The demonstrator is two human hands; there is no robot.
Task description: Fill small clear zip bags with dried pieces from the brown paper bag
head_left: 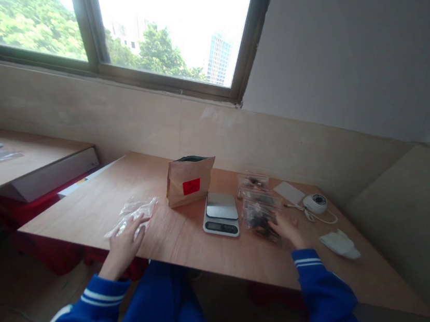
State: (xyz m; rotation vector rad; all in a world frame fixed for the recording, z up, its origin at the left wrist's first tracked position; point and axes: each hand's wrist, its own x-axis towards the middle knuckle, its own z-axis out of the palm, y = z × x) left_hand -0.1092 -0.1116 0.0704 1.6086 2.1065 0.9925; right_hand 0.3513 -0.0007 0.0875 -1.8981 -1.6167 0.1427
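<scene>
My left hand [127, 238] lies on clear plastic bags [130, 213] at the table's left front, its fingers stretched out over them. On the right, my right hand [287, 230] reaches onto the nearest of several clear zip bags; its fingers look spread and slightly blurred. That zip bag [257, 217] has dark contents, whose kind I cannot make out. Between my hands stands a white kitchen scale [222, 214] with a bare metal plate. Behind it to the left, a brown paper pouch [179, 177] with a red label stands upright, its top open.
A white dome camera [315, 202] with a cable sits at the right back, beside a flat white piece [289, 192]. Nearer lies a crumpled white tissue [340, 244]. Across a gap on the left is another wooden table [43, 153]. A window and wall rise behind.
</scene>
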